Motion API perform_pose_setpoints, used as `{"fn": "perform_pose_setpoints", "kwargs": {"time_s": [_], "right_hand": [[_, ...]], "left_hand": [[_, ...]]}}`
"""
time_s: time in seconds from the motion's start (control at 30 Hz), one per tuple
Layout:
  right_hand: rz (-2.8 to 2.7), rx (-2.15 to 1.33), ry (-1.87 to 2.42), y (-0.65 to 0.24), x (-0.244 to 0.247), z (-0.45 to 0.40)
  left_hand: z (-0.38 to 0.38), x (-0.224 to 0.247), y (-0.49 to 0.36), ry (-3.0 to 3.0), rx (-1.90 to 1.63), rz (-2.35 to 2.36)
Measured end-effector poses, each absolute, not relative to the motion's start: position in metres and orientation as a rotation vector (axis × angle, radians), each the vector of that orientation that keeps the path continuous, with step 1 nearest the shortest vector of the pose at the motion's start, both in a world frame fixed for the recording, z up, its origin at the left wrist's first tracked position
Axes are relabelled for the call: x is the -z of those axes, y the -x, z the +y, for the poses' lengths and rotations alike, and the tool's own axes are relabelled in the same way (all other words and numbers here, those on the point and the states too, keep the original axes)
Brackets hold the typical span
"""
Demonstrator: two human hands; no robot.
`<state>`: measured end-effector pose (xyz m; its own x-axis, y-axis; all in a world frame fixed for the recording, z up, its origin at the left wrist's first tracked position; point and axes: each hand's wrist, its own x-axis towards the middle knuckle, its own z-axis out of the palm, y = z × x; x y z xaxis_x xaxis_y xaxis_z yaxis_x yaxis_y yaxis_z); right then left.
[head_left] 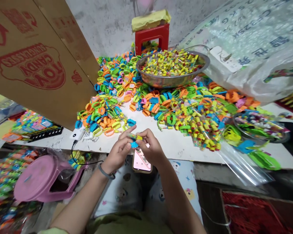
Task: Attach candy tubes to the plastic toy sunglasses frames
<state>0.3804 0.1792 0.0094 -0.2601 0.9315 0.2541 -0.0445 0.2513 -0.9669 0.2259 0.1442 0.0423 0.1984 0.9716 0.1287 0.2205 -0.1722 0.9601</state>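
My left hand [119, 150] is at the front edge of the table, thumb and fingers closed on a blue toy watch [133, 145]; its index finger stretches out. My right hand [151, 145] pinches a small clear tube with a yellow end [136, 136], held just above the watch. Both hands nearly meet, and fingers cover part of each item. Below them a phone with a pink screen [142, 160] is partly hidden by my right hand. Loose toy watches in orange, green and blue [107, 118] lie beyond my left hand. Many yellow-ended tubes [197, 125] are heaped to the right.
A metal basin [158, 81] full of tubes stands at the back, before a red stool [164, 32]. A large cardboard box [51, 104] rises on the left, a plastic sack [246, 42] on the right. Clear plastic bags [244, 165] overhang the front edge. A pink stool [36, 175] stands lower left.
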Motion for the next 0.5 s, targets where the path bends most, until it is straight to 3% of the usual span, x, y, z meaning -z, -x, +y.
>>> {"fn": "perform_pose_setpoints", "kwargs": {"time_s": [0.23, 0.37, 0.5], "right_hand": [[-1.461, -1.291, 0.819, -0.375, -0.006, 0.182], [-1.493, -1.23, 0.922, -0.375, -0.003, 0.183], [-1.517, -1.138, 1.025, -0.372, 0.0, 0.186]], "left_hand": [[0.136, -0.024, -0.229, -1.191, -1.172, 0.973], [0.142, -0.014, -0.22, -1.349, -1.061, 1.175], [0.142, -0.012, -0.219, -1.099, -1.067, 1.178]]}}
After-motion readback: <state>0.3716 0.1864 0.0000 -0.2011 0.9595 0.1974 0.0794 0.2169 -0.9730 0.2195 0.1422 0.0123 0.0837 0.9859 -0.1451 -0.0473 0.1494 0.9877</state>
